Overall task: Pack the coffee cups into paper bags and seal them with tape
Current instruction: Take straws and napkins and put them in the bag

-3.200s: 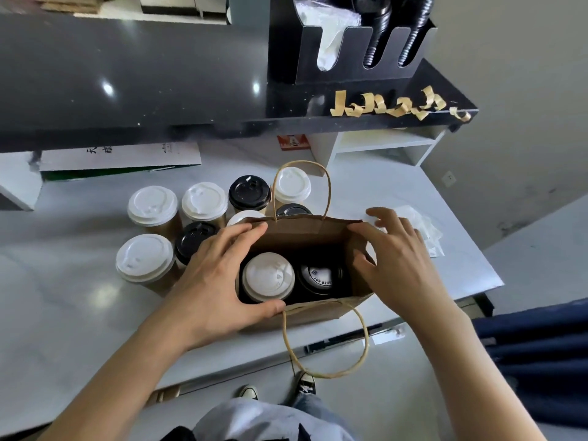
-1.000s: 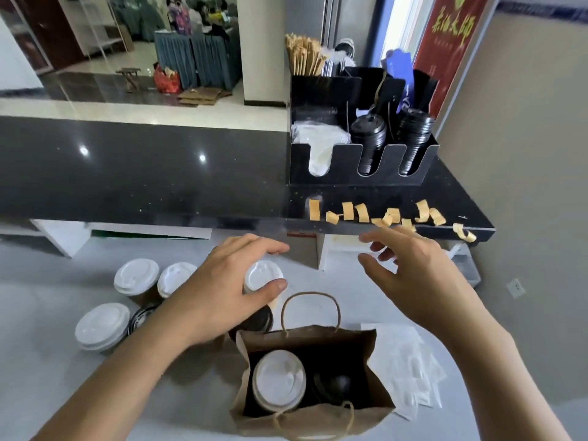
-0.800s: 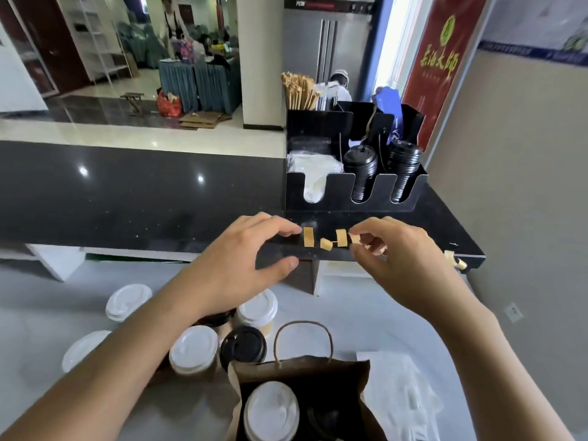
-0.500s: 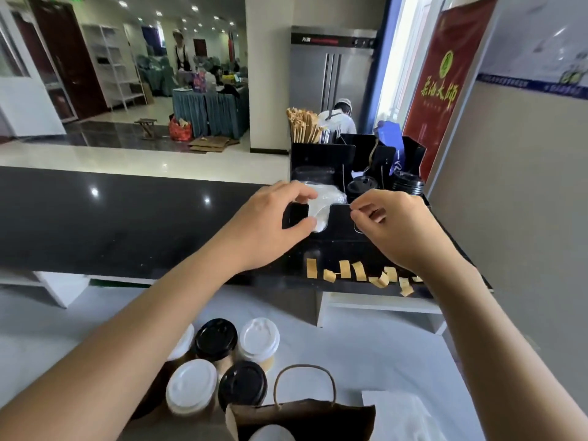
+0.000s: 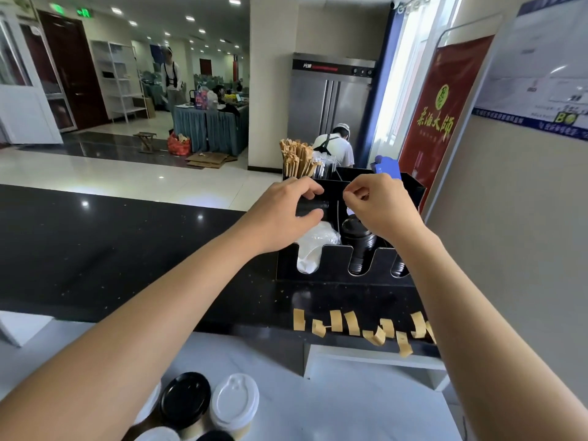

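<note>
My left hand [image 5: 283, 214] grips a dark roll-shaped object [image 5: 313, 205] at the top of the black organiser [image 5: 334, 272] on the dark counter. My right hand [image 5: 380, 206] is just to its right, thumb and forefinger pinched together on something thin that I cannot make out clearly. Several brown tape strips [image 5: 351, 323] hang along the counter's front edge. Coffee cups stand at the bottom, one with a black lid [image 5: 185, 399] and one with a white lid [image 5: 234, 401]. The paper bag is out of view.
The organiser holds white plastic lids [image 5: 313, 246], stacked black lids [image 5: 358, 240] and wooden stirrers [image 5: 299, 160]. A white shelf [image 5: 375, 361] sits under the counter edge. A wall is close on the right. People stand far behind the counter.
My view has tilted up and the bag has dropped out of sight. Both hands have risen from the tape strips to the organiser's top, where the left has closed on the dark object.
</note>
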`<state>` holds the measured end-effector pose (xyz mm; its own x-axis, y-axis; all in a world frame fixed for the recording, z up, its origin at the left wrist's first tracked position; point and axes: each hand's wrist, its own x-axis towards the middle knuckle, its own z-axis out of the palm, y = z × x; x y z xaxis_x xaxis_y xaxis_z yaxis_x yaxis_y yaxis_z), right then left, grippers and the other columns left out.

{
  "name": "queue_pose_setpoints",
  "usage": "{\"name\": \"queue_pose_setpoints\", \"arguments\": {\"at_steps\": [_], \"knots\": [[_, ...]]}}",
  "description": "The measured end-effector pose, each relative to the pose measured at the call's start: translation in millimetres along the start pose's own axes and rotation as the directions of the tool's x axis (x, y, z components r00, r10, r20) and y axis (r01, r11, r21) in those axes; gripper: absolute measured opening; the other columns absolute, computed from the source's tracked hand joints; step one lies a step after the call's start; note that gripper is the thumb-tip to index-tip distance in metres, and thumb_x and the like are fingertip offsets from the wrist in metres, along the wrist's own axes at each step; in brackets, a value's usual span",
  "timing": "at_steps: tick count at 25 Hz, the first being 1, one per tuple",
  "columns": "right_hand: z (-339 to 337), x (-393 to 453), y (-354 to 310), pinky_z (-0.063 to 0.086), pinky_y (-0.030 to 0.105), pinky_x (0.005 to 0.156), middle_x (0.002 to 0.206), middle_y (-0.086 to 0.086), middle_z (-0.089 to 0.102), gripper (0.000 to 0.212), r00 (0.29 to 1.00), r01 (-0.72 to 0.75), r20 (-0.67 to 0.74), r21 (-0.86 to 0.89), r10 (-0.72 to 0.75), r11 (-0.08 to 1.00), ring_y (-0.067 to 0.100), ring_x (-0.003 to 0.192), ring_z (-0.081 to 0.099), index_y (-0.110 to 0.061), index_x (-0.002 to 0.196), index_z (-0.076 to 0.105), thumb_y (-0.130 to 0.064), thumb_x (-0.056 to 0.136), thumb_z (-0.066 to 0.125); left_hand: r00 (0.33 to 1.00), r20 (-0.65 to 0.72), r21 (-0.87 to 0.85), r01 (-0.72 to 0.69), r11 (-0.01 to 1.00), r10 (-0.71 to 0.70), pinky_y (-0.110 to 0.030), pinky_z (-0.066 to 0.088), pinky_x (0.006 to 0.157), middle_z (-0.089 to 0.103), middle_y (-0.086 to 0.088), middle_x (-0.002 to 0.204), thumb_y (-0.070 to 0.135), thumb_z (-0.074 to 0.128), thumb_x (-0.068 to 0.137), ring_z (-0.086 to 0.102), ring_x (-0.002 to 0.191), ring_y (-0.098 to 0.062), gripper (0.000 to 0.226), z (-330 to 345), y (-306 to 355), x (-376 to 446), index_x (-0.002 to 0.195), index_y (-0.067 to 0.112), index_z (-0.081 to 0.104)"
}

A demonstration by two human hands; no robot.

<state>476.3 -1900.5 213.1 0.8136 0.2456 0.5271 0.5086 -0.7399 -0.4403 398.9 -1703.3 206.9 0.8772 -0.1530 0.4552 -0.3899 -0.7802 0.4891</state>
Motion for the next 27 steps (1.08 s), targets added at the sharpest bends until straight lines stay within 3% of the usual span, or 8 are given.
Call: {"name": "queue_pose_setpoints", "arguments": {"at_steps": [5, 8, 12, 15, 18, 23, 27], "knots": [[23.3, 49.5, 12.9, 0.059, 0.044, 0.082, 0.081, -0.004, 0.072, 0.015, 0.997, -0.066, -0.025, 0.009, 0.067, 0.998, 0.022, 0.088, 0.07, -0.018, 0.094, 0.078, -0.019, 0.091, 0.064, 0.999, -0.026, -0.002, 0.044, 0.999, -0.044, -0.029, 0.041, 0.099, 0.06, 0.005, 0.125, 0.03, 0.062, 0.098, 0.052, 0.12, -0.014, 0.039, 10.1, -24.5, 30.6, 0.135, 0.023, 0.056], [39.0, 77.5, 17.4, 0.059, 0.039, 0.08, 0.09, 0.0, 0.076, 0.017, 0.993, -0.107, -0.046, -0.009, 0.107, 0.994, 0.024, 0.091, 0.069, -0.018, 0.096, 0.079, -0.02, 0.091, 0.063, 0.997, -0.044, -0.007, 0.069, 0.998, -0.069, -0.034, 0.045, 0.101, 0.061, 0.005, 0.123, 0.03, 0.063, 0.097, 0.054, 0.118, -0.015, 0.037, 14.2, -39.6, 41.4, 0.133, 0.023, 0.057], [60.0, 108.8, 23.0, 0.053, 0.032, 0.072, 0.098, 0.0, 0.077, 0.02, 0.994, -0.112, 0.005, -0.059, 0.113, 0.992, 0.025, 0.091, 0.068, -0.018, 0.1, 0.08, -0.019, 0.09, 0.062, 0.995, -0.044, -0.026, 0.088, 0.996, -0.089, -0.03, 0.043, 0.097, 0.061, 0.006, 0.122, 0.029, 0.062, 0.098, 0.053, 0.117, -0.015, 0.036, 20.0, -54.4, 45.3, 0.133, 0.023, 0.057], [76.4, 127.8, 25.5, 0.053, 0.033, 0.07, 0.092, 0.0, 0.074, 0.019, 0.994, -0.088, 0.059, -0.134, 0.096, 0.987, 0.025, 0.085, 0.064, -0.015, 0.098, 0.079, -0.018, 0.09, 0.063, 0.994, -0.038, -0.038, 0.1, 0.994, -0.101, -0.025, 0.039, 0.093, 0.061, 0.006, 0.124, 0.03, 0.062, 0.099, 0.053, 0.119, -0.014, 0.036, 23.7, -62.4, 46.2, 0.134, 0.025, 0.056], [85.7, 148.2, 28.1, 0.06, 0.04, 0.074, 0.09, 0.008, 0.074, 0.018, 0.982, -0.095, 0.14, -0.219, 0.128, 0.971, 0.029, 0.083, 0.067, -0.01, 0.097, 0.077, -0.026, 0.089, 0.07, 0.994, -0.029, -0.043, 0.103, 0.994, -0.105, -0.026, 0.037, 0.093, 0.061, 0.006, 0.125, 0.031, 0.061, 0.099, 0.051, 0.12, -0.014, 0.036, 24.7, -67.5, 44.8, 0.135, 0.025, 0.056], [96.2, 168.2, 28.9, 0.056, 0.038, 0.077, 0.085, 0.011, 0.069, 0.026, 0.961, -0.155, 0.187, -0.241, 0.203, 0.958, 0.032, 0.088, 0.067, -0.01, 0.09, 0.072, -0.035, 0.084, 0.077, 0.993, -0.028, -0.041, 0.111, 0.993, -0.113, -0.026, 0.035, 0.092, 0.06, 0.007, 0.127, 0.031, 0.06, 0.1, 0.048, 0.121, -0.014, 0.036, 23.0, -73.5, 45.1, 0.136, 0.027, 0.055], [103.1, 170.7, 28.0, 0.053, 0.045, 0.099, 0.082, 0.002, 0.061, 0.014, 0.939, -0.229, 0.214, -0.188, 0.267, 0.955, 0.031, 0.103, 0.064, -0.023, 0.073, 0.064, -0.025, 0.084, 0.072, 0.994, -0.031, -0.052, 0.104, 0.993, -0.106, -0.026, 0.035, 0.091, 0.061, 0.007, 0.126, 0.03, 0.06, 0.1, 0.048, 0.121, -0.015, 0.036, 25.6, -76.2, 47.4, 0.135, 0.027, 0.055]]}}
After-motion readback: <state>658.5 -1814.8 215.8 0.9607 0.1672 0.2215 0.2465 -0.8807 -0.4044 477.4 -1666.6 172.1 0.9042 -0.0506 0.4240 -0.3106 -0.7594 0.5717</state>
